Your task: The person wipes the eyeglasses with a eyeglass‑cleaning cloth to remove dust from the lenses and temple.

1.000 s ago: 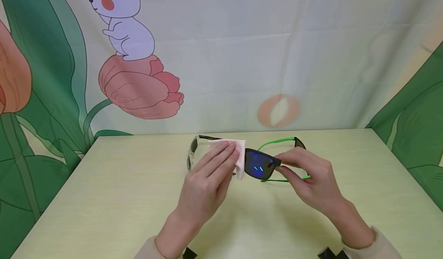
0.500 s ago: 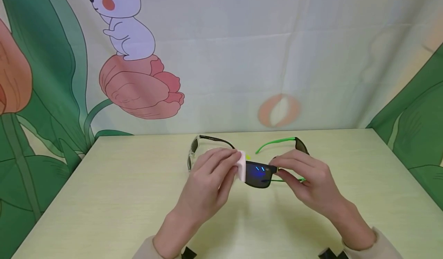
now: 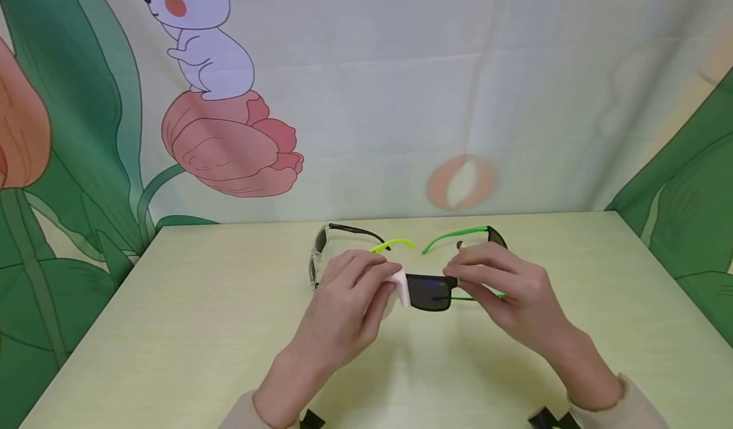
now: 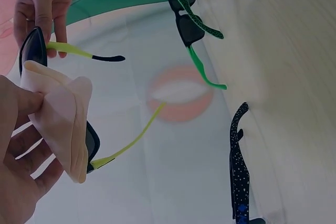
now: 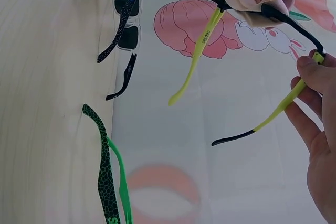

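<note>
Black-framed sunglasses (image 3: 426, 294) with dark lenses and yellow-green temples (image 5: 197, 59) are held up above the table. My right hand (image 3: 515, 295) pinches them at the hinge end between thumb and fingers. A pale pink cloth (image 4: 60, 111) is folded over the other lens, and my left hand (image 3: 343, 308) pinches cloth and lens together, thumb on one side and fingers on the other. That lens is mostly hidden under the cloth. In the right wrist view, the cloth (image 5: 247, 6) wraps both faces of the frame, while both temples stick out unfolded.
Behind my left hand, sunglasses with a clear frame and dark speckled temples (image 3: 321, 251) lie on the pale table (image 3: 172, 327). Behind my right hand lie sunglasses with green temples (image 3: 458, 232). A printed curtain (image 3: 366, 111) hangs along the table's far edge.
The held sunglasses have come down and tilted level. My left fingers, earlier laid straight over the spread cloth, now pinch it around the lens. A yellow-green temple now shows behind.
</note>
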Demonstrator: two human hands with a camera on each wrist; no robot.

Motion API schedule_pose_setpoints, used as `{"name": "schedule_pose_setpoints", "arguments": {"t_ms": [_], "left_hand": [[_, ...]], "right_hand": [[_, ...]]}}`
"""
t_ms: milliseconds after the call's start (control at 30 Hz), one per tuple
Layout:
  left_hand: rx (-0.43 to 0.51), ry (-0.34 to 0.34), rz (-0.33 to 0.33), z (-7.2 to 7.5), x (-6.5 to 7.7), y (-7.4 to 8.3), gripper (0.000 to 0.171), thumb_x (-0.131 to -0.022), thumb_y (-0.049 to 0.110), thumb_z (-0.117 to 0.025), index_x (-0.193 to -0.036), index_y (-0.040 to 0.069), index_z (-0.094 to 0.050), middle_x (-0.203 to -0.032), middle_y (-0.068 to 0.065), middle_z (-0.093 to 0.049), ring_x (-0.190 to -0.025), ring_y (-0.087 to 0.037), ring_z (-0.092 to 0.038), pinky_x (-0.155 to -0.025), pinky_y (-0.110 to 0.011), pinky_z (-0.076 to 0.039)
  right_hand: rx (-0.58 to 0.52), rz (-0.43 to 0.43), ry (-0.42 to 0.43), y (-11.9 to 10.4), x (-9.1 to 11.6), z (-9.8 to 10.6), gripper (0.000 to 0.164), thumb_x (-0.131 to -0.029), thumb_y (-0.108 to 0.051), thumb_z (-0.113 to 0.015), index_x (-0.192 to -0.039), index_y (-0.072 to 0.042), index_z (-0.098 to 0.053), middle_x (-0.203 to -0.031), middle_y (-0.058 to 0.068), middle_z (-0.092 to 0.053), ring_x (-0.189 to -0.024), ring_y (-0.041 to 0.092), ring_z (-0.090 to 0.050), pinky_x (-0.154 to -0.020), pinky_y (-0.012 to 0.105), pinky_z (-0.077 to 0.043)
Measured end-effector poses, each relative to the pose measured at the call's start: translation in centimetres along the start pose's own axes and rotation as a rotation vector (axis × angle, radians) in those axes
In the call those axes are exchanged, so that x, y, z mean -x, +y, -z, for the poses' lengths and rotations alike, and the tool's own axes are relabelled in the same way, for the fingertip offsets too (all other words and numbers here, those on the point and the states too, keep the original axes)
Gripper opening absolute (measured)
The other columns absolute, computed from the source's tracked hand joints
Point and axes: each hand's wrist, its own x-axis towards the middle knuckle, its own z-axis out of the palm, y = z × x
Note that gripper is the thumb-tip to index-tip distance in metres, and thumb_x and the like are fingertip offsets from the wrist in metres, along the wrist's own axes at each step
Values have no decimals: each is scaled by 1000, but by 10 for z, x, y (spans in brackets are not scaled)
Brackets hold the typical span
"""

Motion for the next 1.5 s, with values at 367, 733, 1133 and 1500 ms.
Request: {"name": "schedule_pose_setpoints", "arguments": {"t_ms": [367, 733, 1133, 1500], "left_hand": [[41, -49, 39, 1, 0, 1, 11, -94, 6, -71, -105, 6, -70, -100, -4, -65, -94, -24, -61, -91, -35, -52], [81, -105, 81, 3, 1, -1, 6, -95, 8, -72, -101, 8, -71, -96, 0, -65, -93, -19, -61, -88, -36, -51], [44, -106, -13, 3, -1, -1, 7, -95, 9, -74, -101, 9, -70, -97, 2, -65, -94, -16, -61, -84, -33, -51], [-18, -106, -10, 1, 1, -2, 13, -89, 5, -80, -99, 8, -71, -99, 1, -66, -96, -18, -61, -81, -31, -51]], "right_hand": [[-9, 11, -18, 4, 1, 3, 22, -104, -15, -63, -102, 3, -77, -96, 12, -70, -85, 24, -66, -79, 20, -55], [-25, 56, -58, 4, 0, 6, 22, -104, -12, -63, -101, 3, -78, -94, 12, -67, -83, 24, -62, -72, 23, -52], [11, -26, -10, 4, 1, 5, 22, -104, -15, -63, -99, 3, -76, -100, 15, -71, -98, 27, -67, -94, 23, -52], [-8, -658, -46, -2, 12, 6, 14, -98, -1, -67, -109, -8, -73, -101, -1, -72, -94, 14, -67, -79, 21, -51]]}}
